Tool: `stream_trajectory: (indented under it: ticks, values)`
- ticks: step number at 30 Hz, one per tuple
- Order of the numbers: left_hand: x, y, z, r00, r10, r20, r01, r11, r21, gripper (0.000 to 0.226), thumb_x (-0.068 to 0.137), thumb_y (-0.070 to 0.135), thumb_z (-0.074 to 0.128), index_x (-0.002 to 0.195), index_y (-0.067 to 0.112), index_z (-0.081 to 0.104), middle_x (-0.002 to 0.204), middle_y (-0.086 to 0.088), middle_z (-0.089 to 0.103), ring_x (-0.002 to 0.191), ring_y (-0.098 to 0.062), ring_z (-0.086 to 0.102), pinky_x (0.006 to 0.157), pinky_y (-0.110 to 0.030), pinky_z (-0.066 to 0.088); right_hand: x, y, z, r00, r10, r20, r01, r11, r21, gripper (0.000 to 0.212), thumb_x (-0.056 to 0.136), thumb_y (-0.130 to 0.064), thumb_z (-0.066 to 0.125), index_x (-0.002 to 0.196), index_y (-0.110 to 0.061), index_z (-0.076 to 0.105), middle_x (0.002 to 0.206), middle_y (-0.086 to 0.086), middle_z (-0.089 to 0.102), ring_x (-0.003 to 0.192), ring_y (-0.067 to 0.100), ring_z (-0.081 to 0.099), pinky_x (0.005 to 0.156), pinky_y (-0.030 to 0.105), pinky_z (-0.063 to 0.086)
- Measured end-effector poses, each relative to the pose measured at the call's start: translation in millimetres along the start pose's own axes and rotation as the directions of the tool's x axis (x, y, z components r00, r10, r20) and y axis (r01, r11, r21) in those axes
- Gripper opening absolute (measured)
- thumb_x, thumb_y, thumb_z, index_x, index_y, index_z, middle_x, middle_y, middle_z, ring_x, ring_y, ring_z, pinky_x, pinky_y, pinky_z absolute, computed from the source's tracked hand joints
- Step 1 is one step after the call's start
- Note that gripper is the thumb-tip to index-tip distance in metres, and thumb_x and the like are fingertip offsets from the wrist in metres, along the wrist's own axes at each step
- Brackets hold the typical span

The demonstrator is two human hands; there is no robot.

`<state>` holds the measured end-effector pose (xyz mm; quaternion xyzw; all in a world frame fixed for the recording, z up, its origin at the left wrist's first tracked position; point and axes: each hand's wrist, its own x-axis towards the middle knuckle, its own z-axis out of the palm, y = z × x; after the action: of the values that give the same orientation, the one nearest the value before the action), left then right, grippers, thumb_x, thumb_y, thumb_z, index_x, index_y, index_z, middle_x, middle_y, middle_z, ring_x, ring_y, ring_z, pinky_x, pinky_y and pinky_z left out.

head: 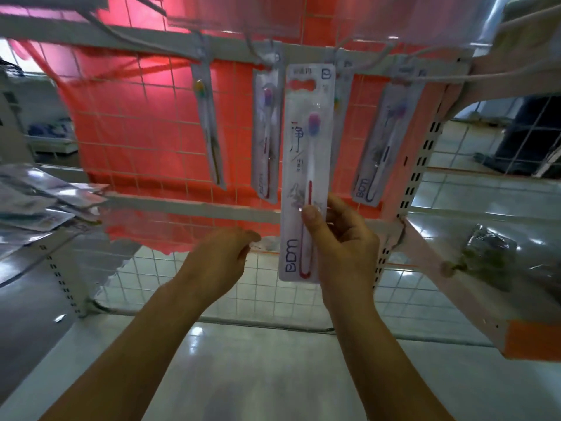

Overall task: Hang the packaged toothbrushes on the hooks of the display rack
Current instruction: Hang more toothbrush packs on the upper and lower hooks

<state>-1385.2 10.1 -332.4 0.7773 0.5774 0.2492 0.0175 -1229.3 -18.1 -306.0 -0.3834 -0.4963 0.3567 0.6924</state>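
My right hand pinches a packaged toothbrush by its lower half, thumb on the front, and holds it upright in front of the wire rack. The pack's hang hole is level with the upper bar where the white hooks sit. Three packaged toothbrushes hang there: one at the left, one just left of the held pack, one at the right. Another pack hangs partly hidden behind the held one. My left hand hovers below and left of the pack, fingers loosely curled, holding nothing.
A pile of more packaged toothbrushes lies on the shelf at the left. A red sheet hangs behind the wire grid. A crumpled plastic bag lies on the right shelf, whose orange-edged front juts out.
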Motion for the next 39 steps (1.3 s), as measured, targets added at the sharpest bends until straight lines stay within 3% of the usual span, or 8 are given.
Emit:
stream_trajectory:
  ticks: [7,13,15,18,23,27,35,39]
  values:
    - [-3,-20,7,1.0,-0.015,0.024,0.016,0.999,-0.047,0.024,0.094,0.01,0.047,0.11,0.013,0.065,0.104,-0.009,0.069,0.085,-0.024,0.062,0.075,-0.026,0.047,-5,-1,37,0.985,-0.093,0.146,0.082,0.994,0.079,0.052,0.068,-0.026,0.066,0.119,-0.017,0.06,0.079,-0.02,0.071,0.08,0.002,0.069,0.067,0.015,0.054]
    - [-1,-39,11,0.998,-0.056,0.042,0.056,0.998,-0.013,0.032,0.096,0.02,0.047,0.126,0.024,0.056,0.123,0.0,0.062,0.106,-0.018,0.059,0.092,-0.027,0.045,8,9,47,0.977,-0.187,0.103,0.197,0.975,-0.099,0.033,0.078,-0.029,0.064,0.11,-0.036,0.057,0.069,-0.011,0.067,0.066,-0.005,0.061,0.061,0.011,0.051]
    - [1,-42,12,0.997,-0.064,0.039,0.064,0.998,-0.006,0.033,0.096,0.02,0.047,0.128,0.024,0.055,0.124,0.0,0.062,0.109,-0.018,0.058,0.092,-0.026,0.043,29,18,51,0.973,-0.208,0.103,0.228,0.94,-0.254,0.032,0.086,-0.025,0.062,0.118,-0.02,0.061,0.063,0.003,0.058,0.055,-0.003,0.05,0.053,0.01,0.044]
    - [3,-44,14,0.997,-0.055,0.049,0.056,0.998,-0.004,0.034,0.096,0.019,0.048,0.129,0.023,0.055,0.125,0.0,0.062,0.108,-0.018,0.059,0.092,-0.026,0.044,71,29,57,0.97,-0.217,0.11,0.243,0.874,-0.42,0.028,0.092,-0.026,0.057,0.101,0.0,0.063,0.057,-0.004,0.036,0.047,0.0,0.04,0.047,0.009,0.033]
    - [-2,-46,15,0.993,-0.07,0.096,0.072,0.997,-0.018,0.033,0.096,0.018,0.048,0.128,0.021,0.056,0.129,0.0,0.058,0.108,-0.017,0.059,0.094,-0.028,0.045,102,42,64,0.975,-0.182,0.128,0.222,0.835,-0.503,0.012,0.094,-0.027,0.056,0.094,-0.016,0.051,0.062,-0.008,0.035,0.056,0.005,0.036,0.053,0.013,0.03]
    - [-8,-47,10,0.988,-0.089,0.125,0.093,0.995,-0.027,0.032,0.095,0.019,0.05,0.127,0.02,0.057,0.128,0.0,0.059,0.107,-0.017,0.059,0.092,-0.027,0.045,97,35,66,0.975,-0.177,0.131,0.22,0.82,-0.528,0.035,0.093,-0.025,0.057,0.066,-0.018,0.036,0.059,-0.005,0.031,0.052,0.007,0.03,0.045,0.012,0.03]
    - [-37,-25,-13,0.989,-0.072,0.131,0.077,0.996,-0.039,0.036,0.096,0.031,0.046,0.132,0.026,0.049,0.123,0.003,0.058,0.107,-0.014,0.053,0.085,-0.021,0.037,56,15,58,0.986,0.074,0.152,0.048,0.74,-0.67,0.046,0.091,-0.045,0.053,0.107,-0.002,0.055,0.086,0.002,0.051,0.082,0.019,0.05,0.067,0.027,0.038]
    - [-56,-14,-32,0.998,-0.035,0.043,0.037,0.999,-0.038,0.036,0.096,0.028,0.047,0.132,0.026,0.05,0.124,0.003,0.06,0.106,-0.015,0.056,0.081,-0.022,0.037,21,11,53,0.977,0.098,0.187,0.074,0.67,-0.739,0.015,0.089,-0.021,0.059,0.078,-0.012,0.058,0.071,-0.002,0.052,0.066,0.015,0.049,0.051,0.021,0.034]
